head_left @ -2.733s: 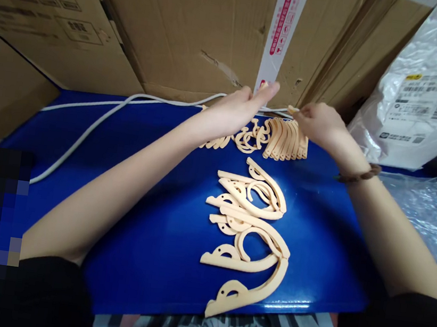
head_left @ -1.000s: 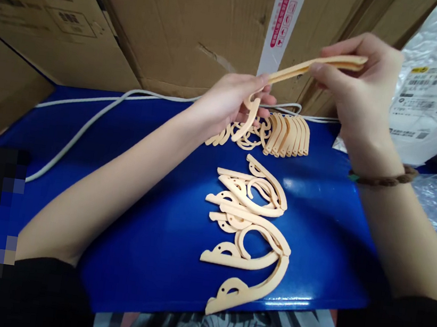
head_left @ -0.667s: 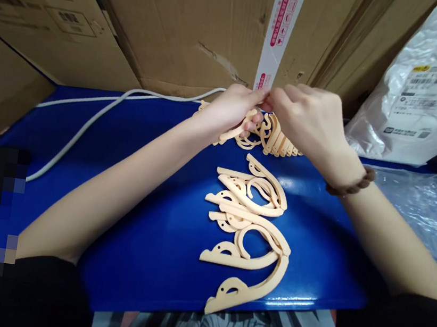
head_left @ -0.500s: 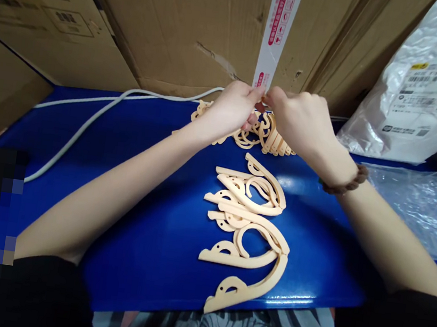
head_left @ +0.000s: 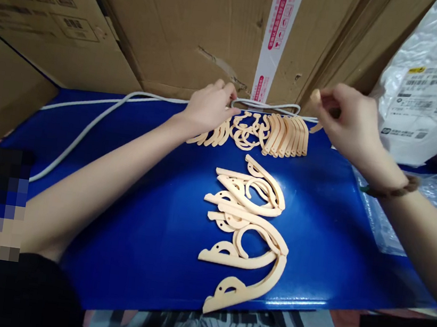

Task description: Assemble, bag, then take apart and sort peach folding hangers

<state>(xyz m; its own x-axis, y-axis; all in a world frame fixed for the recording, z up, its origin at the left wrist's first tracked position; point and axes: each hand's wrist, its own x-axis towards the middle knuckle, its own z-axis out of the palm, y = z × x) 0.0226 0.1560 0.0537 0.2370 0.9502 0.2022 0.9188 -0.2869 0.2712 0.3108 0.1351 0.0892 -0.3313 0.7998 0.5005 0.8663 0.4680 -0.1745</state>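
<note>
My right hand is raised at the back right, its fingers closed on a beige plastic hanger arm; the palm and fingers hide much of this piece. My left hand hangs over the left group of loose hanger arms, thumb and bent fingers apart, with nothing visible in them. Beside it lie several loose hanger hooks in a heap. Further right is a neat row of curved hanger arms. Assembled folding hangers lie overlapped in the middle, down to the front edge.
Cardboard boxes stand along the back of the blue table. A white cable runs along the back and left. At right are a white padded parcel and clear plastic wrap.
My hands, together at the back middle before, have parted. The left has moved left over the loose arms; the right has moved right with a hanger arm. The row of arms is uncovered.
</note>
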